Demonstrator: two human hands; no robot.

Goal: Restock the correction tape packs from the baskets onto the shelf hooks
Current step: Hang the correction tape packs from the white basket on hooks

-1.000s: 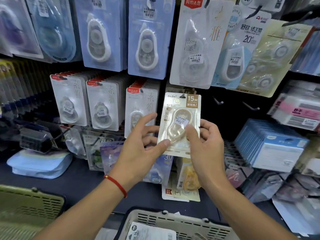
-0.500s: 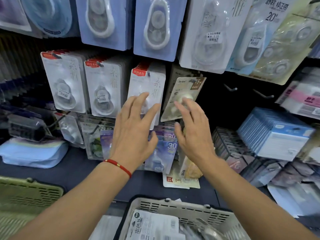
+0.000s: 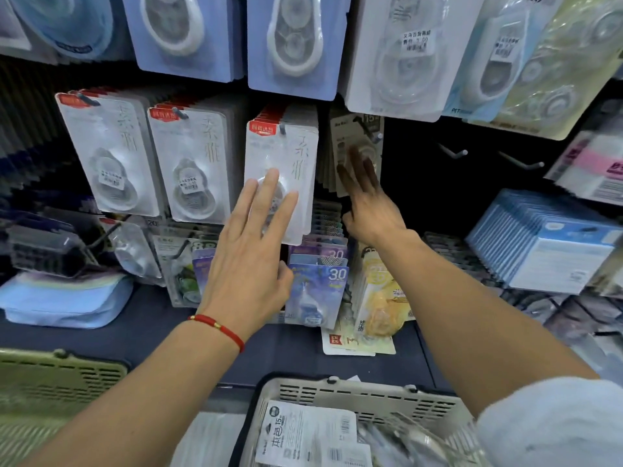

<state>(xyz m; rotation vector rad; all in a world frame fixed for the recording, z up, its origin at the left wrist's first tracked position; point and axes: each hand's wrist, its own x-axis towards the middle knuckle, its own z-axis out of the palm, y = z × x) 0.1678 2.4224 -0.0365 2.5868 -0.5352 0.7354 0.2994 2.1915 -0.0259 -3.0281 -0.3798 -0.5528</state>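
A beige correction tape pack (image 3: 357, 136) hangs on a shelf hook (image 3: 372, 133) in deep shadow, in front of a row of the same packs. My right hand (image 3: 365, 203) reaches up to it with straight fingers pressing its front. My left hand (image 3: 251, 251), with a red string on the wrist, is spread flat, fingertips on the white pack (image 3: 286, 156) hanging on the hook to the left. A beige basket (image 3: 354, 396) at the bottom holds more packs (image 3: 303, 436).
Two bare hooks (image 3: 453, 151) (image 3: 521, 163) stick out to the right. White packs (image 3: 108, 153) (image 3: 188, 166) hang at left, large blue packs (image 3: 290, 45) above, blue boxes (image 3: 546, 244) at right. A green basket (image 3: 57, 375) sits at bottom left. Loose packs (image 3: 354, 342) lie on the dark shelf.
The beige pack went from both hands up onto the hook. My left hand let go and moved to the white pack; my right hand opened and pushes the beige pack back.
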